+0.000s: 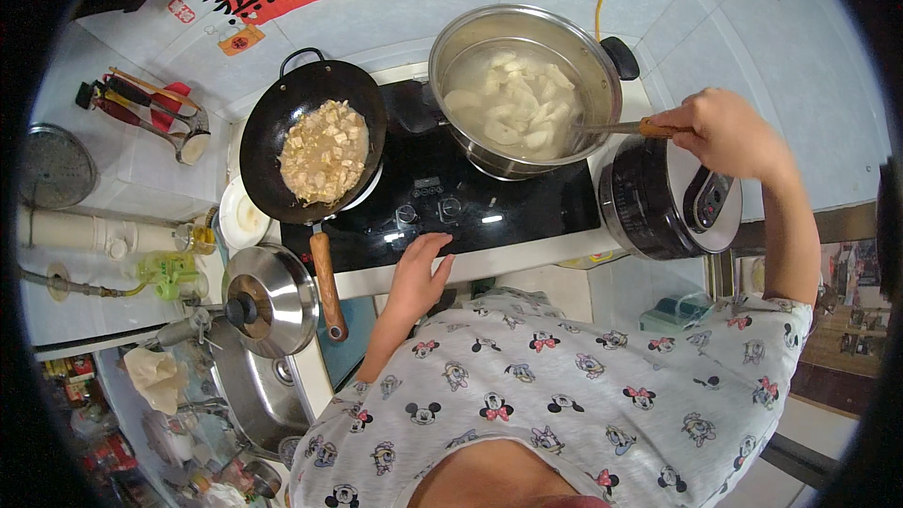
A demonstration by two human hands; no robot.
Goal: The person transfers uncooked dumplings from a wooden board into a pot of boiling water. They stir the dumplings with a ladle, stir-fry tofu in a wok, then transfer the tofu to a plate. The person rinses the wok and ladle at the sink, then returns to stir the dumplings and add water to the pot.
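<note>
My right hand point(734, 130) grips the wooden handle of a metal utensil point(621, 128), whose far end dips into a large stainless steel pot point(494, 155). What the utensil's head looks like is hidden in the cloudy water. Several pale dumplings point(522, 102) float there. My left hand point(422, 271) holds nothing; its fingers are apart over the front edge of the black glass cooktop point(494, 201). To the left, a dark wok point(264, 148) contains diced tofu-like cubes point(328, 148) in sauce, and its wooden handle point(327, 275) points toward me.
A multicooker point(645, 204) stands right of the cooktop. A steel lid with a black knob point(282, 296) rests partly over the sink point(257, 395). By the wok lie a white plate point(243, 215) and a green bottle point(169, 271). Utensils point(152, 113) hang on the left wall.
</note>
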